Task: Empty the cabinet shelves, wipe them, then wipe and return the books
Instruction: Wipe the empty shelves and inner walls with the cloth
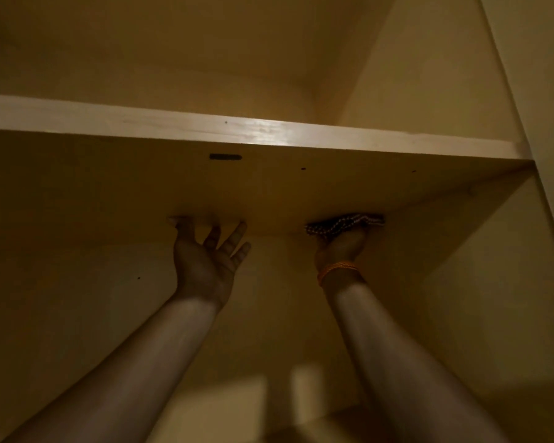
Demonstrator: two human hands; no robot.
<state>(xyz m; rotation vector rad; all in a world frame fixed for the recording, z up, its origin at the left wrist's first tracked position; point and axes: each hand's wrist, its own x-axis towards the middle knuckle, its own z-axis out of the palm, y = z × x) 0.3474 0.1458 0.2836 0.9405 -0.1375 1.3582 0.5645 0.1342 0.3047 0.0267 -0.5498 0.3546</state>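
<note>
under the pale cream wooden cabinet shelf (269, 131), my right hand (341, 247) presses a dark patterned cleaning cloth (344, 223) up against the underside, fingers hidden, so i can't tell how tight that grip is. the cloth's long axis runs left to right, along the shelf. my left hand (205, 260) is spread, fingertips apparently braced on the board, just left of the cloth.

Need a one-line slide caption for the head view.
Right hand presses cloth to shelf underside; left hand braces beside it.
</note>
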